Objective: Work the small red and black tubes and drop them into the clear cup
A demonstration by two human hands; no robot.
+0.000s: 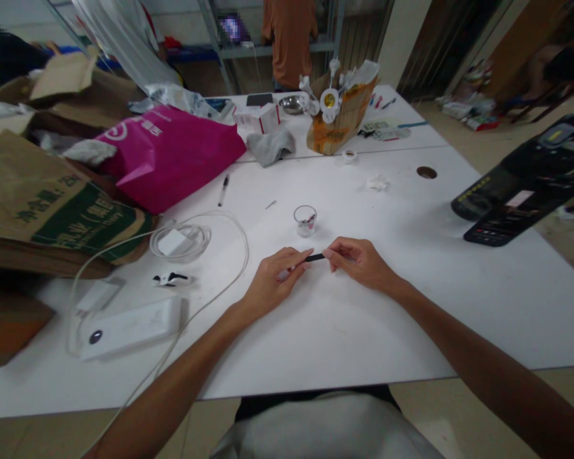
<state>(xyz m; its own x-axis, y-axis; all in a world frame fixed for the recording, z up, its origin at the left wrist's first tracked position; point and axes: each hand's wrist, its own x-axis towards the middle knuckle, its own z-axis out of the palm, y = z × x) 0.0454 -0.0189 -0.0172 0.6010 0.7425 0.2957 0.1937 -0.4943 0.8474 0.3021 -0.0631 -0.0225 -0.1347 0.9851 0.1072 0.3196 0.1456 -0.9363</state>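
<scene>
Between my two hands, low over the white table (pixel 344 331), is a small black strip-like object (pixel 315 257). My left hand (pixel 279 275) pinches its left end between thumb and fingers. The fingertips of my right hand (pixel 353 260) close on its right end. Just beyond my hands stands a small clear cup (pixel 306 222) with small dark and reddish bits inside. A tiny thin piece (pixel 271 204) lies on the table to the left of the cup.
At left are a white power bank (pixel 134 326), a coiled cable (pixel 205 239), a magenta bag (pixel 172 153) and a brown sack (pixel 52 197). A black bottle (pixel 501 182) and a phone (pixel 516 213) stand at right. Farther back are a grey cloth (pixel 272 145) and a paper bag (pixel 337 124).
</scene>
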